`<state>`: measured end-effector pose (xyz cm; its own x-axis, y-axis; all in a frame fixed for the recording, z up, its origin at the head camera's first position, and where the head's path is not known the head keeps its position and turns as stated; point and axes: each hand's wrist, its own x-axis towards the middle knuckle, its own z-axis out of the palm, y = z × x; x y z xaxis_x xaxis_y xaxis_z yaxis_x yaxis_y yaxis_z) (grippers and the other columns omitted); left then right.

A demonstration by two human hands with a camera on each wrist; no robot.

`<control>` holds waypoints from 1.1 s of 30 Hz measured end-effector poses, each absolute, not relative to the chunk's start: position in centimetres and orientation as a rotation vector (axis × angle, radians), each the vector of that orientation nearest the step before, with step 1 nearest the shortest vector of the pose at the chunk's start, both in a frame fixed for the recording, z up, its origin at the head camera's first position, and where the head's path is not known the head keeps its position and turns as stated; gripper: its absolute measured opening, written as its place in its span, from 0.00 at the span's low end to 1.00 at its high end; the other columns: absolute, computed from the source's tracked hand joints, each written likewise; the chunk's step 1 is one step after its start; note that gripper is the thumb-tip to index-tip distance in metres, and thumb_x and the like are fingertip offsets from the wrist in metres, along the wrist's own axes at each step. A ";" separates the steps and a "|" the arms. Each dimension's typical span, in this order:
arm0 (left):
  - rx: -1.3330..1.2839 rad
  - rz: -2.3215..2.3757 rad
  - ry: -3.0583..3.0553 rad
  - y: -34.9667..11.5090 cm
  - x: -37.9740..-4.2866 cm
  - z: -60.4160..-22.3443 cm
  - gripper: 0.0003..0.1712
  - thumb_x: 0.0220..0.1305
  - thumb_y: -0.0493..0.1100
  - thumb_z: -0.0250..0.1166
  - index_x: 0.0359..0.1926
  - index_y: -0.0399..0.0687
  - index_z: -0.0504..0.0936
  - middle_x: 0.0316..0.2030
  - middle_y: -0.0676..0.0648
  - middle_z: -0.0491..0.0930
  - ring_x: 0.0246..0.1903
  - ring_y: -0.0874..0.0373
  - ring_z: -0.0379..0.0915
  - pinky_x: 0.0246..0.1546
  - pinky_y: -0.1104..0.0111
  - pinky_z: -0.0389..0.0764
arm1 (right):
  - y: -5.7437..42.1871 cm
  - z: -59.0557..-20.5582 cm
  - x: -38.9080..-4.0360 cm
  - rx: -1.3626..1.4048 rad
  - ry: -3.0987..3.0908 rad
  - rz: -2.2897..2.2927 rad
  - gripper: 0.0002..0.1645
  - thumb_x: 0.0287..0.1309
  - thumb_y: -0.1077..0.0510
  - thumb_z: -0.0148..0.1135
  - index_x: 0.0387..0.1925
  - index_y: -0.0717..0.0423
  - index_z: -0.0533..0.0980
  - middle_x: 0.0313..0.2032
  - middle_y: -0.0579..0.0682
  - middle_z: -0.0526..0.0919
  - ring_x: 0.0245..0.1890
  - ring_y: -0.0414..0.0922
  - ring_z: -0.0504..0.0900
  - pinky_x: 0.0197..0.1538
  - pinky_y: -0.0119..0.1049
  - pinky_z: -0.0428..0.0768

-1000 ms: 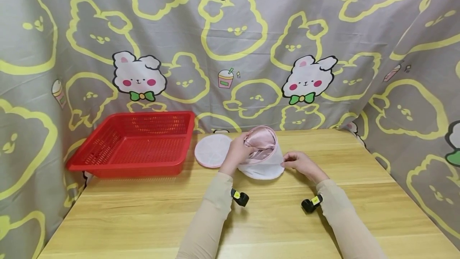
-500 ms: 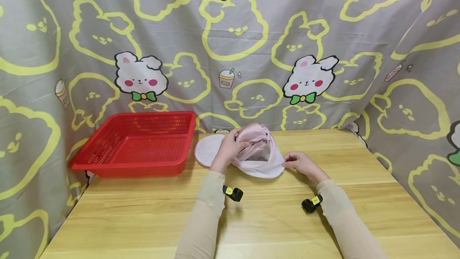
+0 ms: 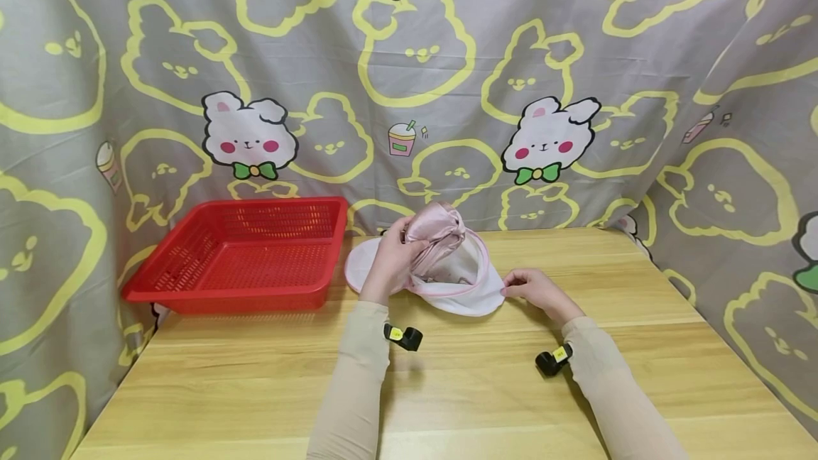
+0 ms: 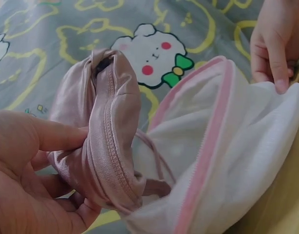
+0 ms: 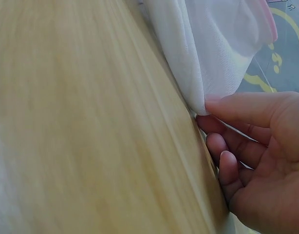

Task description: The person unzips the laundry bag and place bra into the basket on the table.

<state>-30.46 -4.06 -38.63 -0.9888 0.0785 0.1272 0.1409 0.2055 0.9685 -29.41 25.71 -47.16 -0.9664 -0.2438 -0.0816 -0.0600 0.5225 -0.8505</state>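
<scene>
A white mesh laundry bag (image 3: 466, 304) with a pink zipper edge lies on the table, its round mouth open. Its flat round lid (image 3: 361, 265) rests to the left, partly behind the left hand. My left hand (image 3: 391, 259) holds a bunched pink satin garment (image 3: 437, 229) at the left side of the mouth. In the left wrist view, thumb and fingers pinch the garment (image 4: 115, 126), and thin straps (image 4: 159, 158) trail from it into the bag. My right hand (image 3: 538, 293) pinches the bag's right bottom edge between thumb and fingers, also seen closely in the right wrist view.
A red plastic basket (image 3: 255, 298) with slotted walls stands on the left of the wooden table (image 3: 473, 396). Behind the table hangs a grey curtain (image 3: 345, 55) with cartoon prints. Both sleeves carry small black wrist cameras.
My left hand has drawn the satin garment up and leftward out of the bag's mouth, exposing the inside. It now covers more of the lid. My right hand keeps its place at the edge.
</scene>
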 end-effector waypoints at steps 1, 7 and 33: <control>-0.220 -1.905 -2.400 -4.2 -30.9 -39.0 0.32 0.57 0.33 0.67 0.64 0.44 0.72 0.55 0.37 0.78 0.52 0.47 0.76 0.56 0.58 0.76 | 25.7 -47.2 -29.4 -0.253 2.570 -1.423 0.12 0.57 0.59 0.66 0.37 0.65 0.78 0.34 0.46 0.79 0.36 0.41 0.71 0.42 0.33 0.69; -0.181 -1.922 -2.359 -5.0 -30.9 -38.5 0.32 0.58 0.34 0.67 0.64 0.46 0.72 0.55 0.38 0.79 0.51 0.49 0.76 0.52 0.61 0.77 | 25.8 -47.1 -29.6 -0.248 2.565 -1.421 0.10 0.57 0.59 0.66 0.37 0.64 0.79 0.34 0.47 0.78 0.36 0.43 0.70 0.40 0.34 0.68; -0.204 -1.828 -2.215 -8.2 -29.8 -36.3 0.33 0.56 0.29 0.66 0.65 0.42 0.71 0.58 0.35 0.76 0.57 0.45 0.73 0.60 0.55 0.73 | 25.8 -47.3 -29.6 -0.216 2.563 -1.430 0.11 0.57 0.59 0.66 0.38 0.64 0.79 0.35 0.47 0.79 0.38 0.43 0.72 0.44 0.34 0.70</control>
<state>-29.77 -8.19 -36.32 -0.9559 -0.0575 0.2881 0.2719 0.1979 0.9417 -29.62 25.84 -47.35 -0.9696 -0.2226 -0.1013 -0.0307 0.5217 -0.8526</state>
